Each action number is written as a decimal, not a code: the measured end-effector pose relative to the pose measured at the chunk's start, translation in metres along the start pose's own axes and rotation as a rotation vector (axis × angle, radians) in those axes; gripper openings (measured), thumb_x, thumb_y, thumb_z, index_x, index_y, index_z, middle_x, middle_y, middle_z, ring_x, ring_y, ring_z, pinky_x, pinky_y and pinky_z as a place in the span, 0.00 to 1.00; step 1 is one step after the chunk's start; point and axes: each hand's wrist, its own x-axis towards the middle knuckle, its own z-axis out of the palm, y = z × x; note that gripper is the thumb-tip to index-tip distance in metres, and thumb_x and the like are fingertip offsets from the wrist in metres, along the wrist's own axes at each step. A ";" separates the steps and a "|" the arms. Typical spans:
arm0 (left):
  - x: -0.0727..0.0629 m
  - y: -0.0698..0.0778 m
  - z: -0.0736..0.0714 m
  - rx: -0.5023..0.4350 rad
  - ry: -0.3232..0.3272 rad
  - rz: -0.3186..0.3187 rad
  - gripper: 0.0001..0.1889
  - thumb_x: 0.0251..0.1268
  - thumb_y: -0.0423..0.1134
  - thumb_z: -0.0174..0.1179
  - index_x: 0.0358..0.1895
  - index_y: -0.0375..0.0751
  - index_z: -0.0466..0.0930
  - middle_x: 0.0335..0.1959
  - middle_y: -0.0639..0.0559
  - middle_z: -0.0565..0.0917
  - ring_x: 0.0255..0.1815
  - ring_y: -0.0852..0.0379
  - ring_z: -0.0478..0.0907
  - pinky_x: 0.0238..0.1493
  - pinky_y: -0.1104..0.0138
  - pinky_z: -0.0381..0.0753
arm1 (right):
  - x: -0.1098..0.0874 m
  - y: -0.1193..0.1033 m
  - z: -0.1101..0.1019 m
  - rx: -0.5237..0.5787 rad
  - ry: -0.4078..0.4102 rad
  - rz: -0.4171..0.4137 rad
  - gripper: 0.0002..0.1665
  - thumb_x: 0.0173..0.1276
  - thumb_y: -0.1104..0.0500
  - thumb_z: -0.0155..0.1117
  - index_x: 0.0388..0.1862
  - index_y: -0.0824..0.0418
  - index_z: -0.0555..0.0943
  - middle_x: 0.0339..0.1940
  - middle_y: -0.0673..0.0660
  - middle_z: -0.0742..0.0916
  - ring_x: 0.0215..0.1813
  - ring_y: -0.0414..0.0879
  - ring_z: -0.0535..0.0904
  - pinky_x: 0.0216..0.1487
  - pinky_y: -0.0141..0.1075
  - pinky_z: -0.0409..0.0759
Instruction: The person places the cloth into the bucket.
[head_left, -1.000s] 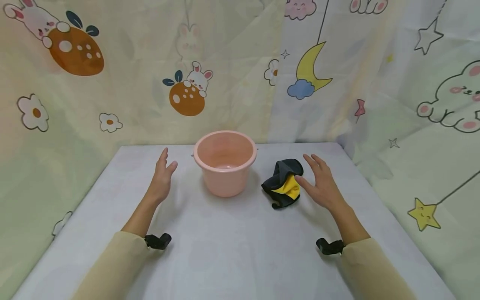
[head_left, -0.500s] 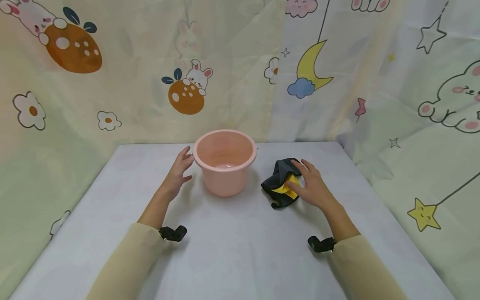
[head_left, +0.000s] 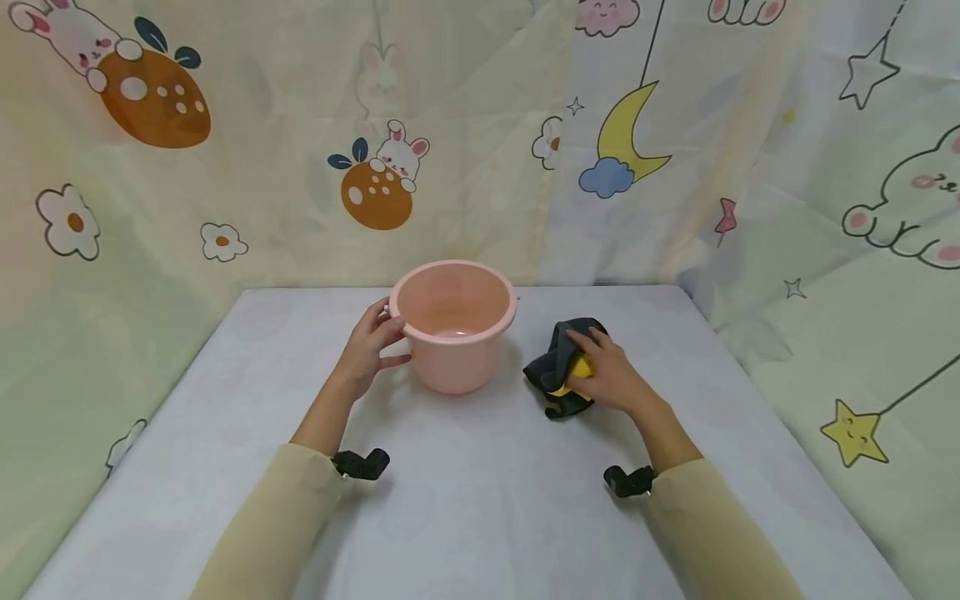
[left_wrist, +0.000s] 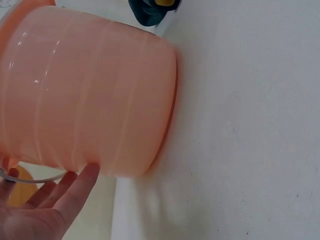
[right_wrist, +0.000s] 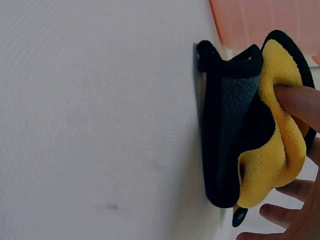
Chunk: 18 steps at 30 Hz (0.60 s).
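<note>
A pink bucket [head_left: 453, 362] stands upright on the white table, its inside visible from above. At its left side is my left hand [head_left: 367, 350]; in the left wrist view the fairly straight fingers [left_wrist: 75, 195] lie against the bucket wall [left_wrist: 90, 90] by the thin handle [left_wrist: 45, 179]. To the right of the bucket lies a crumpled cloth [head_left: 551, 367], dark grey on one face and yellow on the other, with black edging. My right hand [head_left: 611, 375] grips it: the thumb [right_wrist: 300, 102] presses into a yellow fold [right_wrist: 262, 170], with fingers on the far side.
The white table [head_left: 465, 500] reaches back to a curtain [head_left: 285, 167] printed with rabbits, flowers and a moon. Black wrist cameras sit on both wrists, the left camera [head_left: 362, 464] and the right camera [head_left: 628, 481].
My left hand has moved right, up to the bucket's side. My right hand has moved left onto the cloth and taken hold of it. Bucket and cloth stay in place.
</note>
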 end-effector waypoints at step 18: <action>0.001 0.000 0.003 -0.056 -0.004 0.005 0.35 0.78 0.46 0.51 0.84 0.55 0.51 0.80 0.40 0.59 0.75 0.37 0.67 0.66 0.36 0.74 | 0.016 -0.011 0.015 -0.065 -0.045 -0.005 0.39 0.60 0.59 0.70 0.73 0.55 0.75 0.68 0.69 0.78 0.53 0.60 0.79 0.55 0.57 0.81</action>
